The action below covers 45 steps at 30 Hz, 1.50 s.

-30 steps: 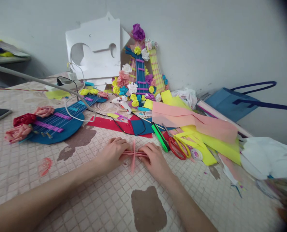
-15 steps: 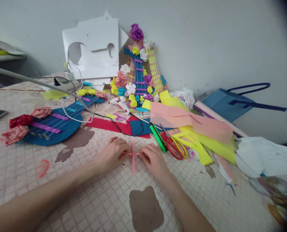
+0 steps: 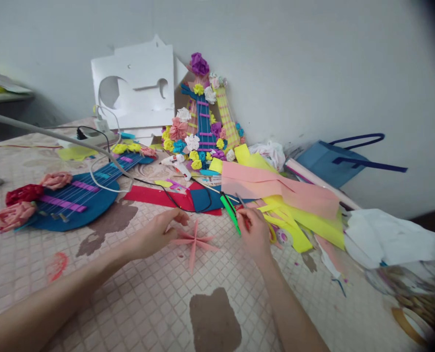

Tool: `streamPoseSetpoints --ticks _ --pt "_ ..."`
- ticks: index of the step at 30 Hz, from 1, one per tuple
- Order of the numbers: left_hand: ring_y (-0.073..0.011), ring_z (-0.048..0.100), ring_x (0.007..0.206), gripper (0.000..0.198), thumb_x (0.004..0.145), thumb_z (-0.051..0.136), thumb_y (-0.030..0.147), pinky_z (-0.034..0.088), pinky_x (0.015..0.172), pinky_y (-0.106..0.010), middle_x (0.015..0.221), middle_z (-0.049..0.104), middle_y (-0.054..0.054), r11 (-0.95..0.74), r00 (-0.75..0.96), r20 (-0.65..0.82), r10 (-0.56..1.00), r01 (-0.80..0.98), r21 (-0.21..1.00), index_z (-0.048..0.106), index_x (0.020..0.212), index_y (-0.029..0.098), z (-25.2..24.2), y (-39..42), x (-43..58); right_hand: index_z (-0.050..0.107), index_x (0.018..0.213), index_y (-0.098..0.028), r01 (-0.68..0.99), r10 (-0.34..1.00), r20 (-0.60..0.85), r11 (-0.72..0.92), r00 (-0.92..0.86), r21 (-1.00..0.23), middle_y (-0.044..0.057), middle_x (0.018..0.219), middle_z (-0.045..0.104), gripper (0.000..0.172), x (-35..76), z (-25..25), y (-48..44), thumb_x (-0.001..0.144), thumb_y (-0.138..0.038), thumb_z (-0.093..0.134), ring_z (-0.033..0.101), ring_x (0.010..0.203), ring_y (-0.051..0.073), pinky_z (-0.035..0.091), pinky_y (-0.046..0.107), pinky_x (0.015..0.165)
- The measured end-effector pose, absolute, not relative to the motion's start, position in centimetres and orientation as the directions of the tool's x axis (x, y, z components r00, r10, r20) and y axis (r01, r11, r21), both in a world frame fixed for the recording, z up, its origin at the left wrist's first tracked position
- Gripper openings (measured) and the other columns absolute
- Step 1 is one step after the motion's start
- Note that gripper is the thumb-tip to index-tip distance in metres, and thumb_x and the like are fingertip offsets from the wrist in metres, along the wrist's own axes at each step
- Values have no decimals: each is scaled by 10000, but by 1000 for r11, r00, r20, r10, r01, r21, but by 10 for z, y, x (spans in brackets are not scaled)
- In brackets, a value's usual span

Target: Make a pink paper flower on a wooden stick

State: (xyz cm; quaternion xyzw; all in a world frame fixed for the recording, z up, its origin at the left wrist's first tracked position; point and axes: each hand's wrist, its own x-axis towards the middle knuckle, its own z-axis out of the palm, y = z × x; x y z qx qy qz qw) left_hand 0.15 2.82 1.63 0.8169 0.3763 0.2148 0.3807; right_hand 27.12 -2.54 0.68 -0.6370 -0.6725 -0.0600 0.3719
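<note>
A pink star of folded paper strips (image 3: 194, 241) stands on the tabletop with its arms spread out. Beside its left arm is my left hand (image 3: 162, 234), thumb and forefinger apart and curved; its lower fingers are partly hidden, close to the strip's end. My right hand (image 3: 254, 233) has its fingers closed on the scissors (image 3: 247, 224), whose red handle shows between the fingertips. The hand covers much of the scissors, though a yellow part of a handle (image 3: 272, 234) shows past it. Just left of these fingertips lies a green box cutter (image 3: 230, 213).
A blue guitar shape (image 3: 103, 208) with paper flowers lies left, and decorated guitars (image 3: 204, 122) lean on the wall. A white glue gun (image 3: 181, 167), a cable, pink sheets (image 3: 276, 183), yellow strips (image 3: 294, 225) and a tape roll (image 3: 284, 237) lie around. A blue bag (image 3: 327, 161) stands right.
Both hands have let go of the pink strips, which now spread as a star. My right hand has moved right and up onto the scissors; my left hand has drawn slightly left.
</note>
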Motion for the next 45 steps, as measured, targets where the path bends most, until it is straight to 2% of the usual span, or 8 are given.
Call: streamPoseSetpoints --ticks 8,12,19,26,32,35,41,45 --pt "-143 611 777 348 741 334 41 484 692 -280 847 642 -23 -565 481 336 810 485 667 528 995 179 -2 24 5 619 831 -188 950 917 372 234 -146 -204 64 898 641 103 258 36 67 838 -177 517 537 930 211 423 333 842" --pt "-135 599 773 349 768 315 23 478 709 -273 823 621 -20 -655 475 454 754 501 565 536 987 179 -4 27 1 640 885 -131 982 972 191 156 -134 -107 125 944 640 118 244 32 112 841 -150 531 552 979 250 457 376 825" --pt "-123 581 722 353 753 311 -2 468 676 -247 768 613 -8 -706 482 517 708 481 520 552 945 170 -1 32 -2 535 1184 -171 996 993 -75 89 -89 9 83 1192 563 322 239 23 144 902 -326 545 592 994 202 513 407 828" --pt "-126 572 789 338 797 319 0 460 723 -258 826 612 -19 -728 531 502 682 432 532 552 964 178 -3 34 -5 588 1071 -106 999 999 20 40 -41 35 158 1049 625 219 244 61 148 875 -198 554 611 963 262 485 383 792" --pt "-131 566 818 276 866 346 59 457 743 -272 871 612 -28 -698 500 492 713 443 562 533 1030 180 -10 35 -8 497 1132 -179 980 952 252 191 -171 -57 74 947 652 279 261 94 116 892 -119 367 609 901 205 425 295 749" --pt "-129 572 816 253 893 343 83 462 741 -268 867 614 -26 -685 482 492 725 438 582 524 1037 185 -8 33 -7 526 983 -181 895 902 359 350 -241 -277 51 864 634 208 264 81 84 845 -121 383 597 798 185 423 279 691" --pt "-182 538 987 168 884 495 234 429 880 -319 1044 600 -55 -789 770 344 537 314 528 576 1028 201 12 27 1 525 860 -222 812 936 301 316 -182 -491 16 829 603 56 242 35 -1 812 -213 496 571 787 175 437 286 683" --pt "-206 525 974 153 844 562 248 393 906 -357 993 609 -58 -825 815 301 496 334 455 613 979 199 15 24 5 551 884 -206 799 930 302 342 -211 -495 60 962 596 141 224 12 -34 764 -257 605 536 949 219 450 341 795"
